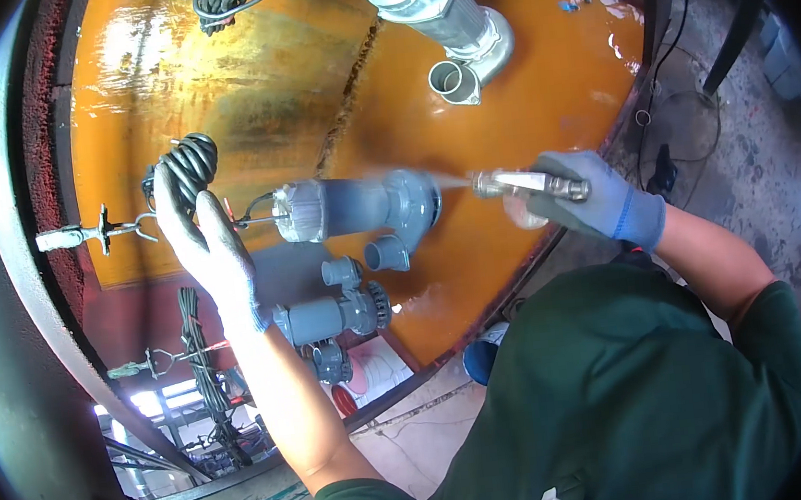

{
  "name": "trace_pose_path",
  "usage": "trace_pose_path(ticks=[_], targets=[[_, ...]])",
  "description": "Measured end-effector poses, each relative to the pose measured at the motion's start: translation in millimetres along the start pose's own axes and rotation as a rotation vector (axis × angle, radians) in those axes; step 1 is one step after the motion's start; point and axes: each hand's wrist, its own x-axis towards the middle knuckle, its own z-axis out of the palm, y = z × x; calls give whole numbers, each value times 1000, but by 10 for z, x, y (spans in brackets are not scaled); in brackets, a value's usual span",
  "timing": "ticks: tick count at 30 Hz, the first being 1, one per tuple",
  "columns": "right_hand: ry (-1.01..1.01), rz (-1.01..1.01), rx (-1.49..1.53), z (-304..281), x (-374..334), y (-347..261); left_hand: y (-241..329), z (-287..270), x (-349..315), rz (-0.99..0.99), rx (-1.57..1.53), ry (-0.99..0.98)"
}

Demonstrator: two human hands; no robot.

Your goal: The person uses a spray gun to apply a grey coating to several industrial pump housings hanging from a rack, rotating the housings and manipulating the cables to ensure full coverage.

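My gloved left hand (219, 267) is closed round a coil of dark cable (192, 166), beside the metal hook at the left. From that hook hangs a submersible pump (353, 206), lying sideways in view, its silvery end towards my left hand and its blue-grey outlet towards the right. In its grey glove, my right hand (598, 200) grips a metal spray gun (534, 183), whose nozzle points left at the pump. A fine mist crosses the short gap between nozzle and pump. My right fingers are partly hidden behind the gun.
A silvery pump (446, 19) hangs farther off, and a smaller blue-grey pump (316, 320) hangs nearer, with a bundled cable (202, 365) beside it. An orange-coated panel (540, 92) stands behind them. A dark curved rail (47, 284) runs along the left.
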Motion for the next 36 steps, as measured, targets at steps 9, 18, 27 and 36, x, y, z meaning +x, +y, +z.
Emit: trace_pose_path(ticks=[9, 18, 27, 36], targets=[[62, 31, 147, -3, -77, 257, 5, -15, -45, 42, 40, 35], [13, 86, -33, -7, -135, 429, 68, -31, -87, 1, -1, 70], [-2, 66, -31, -45, -136, 498, 216, 12, -159, -32, 103, 148], [-265, -18, -298, -127, -74, 495, 178, -158, -416, 5, 208, 299]])
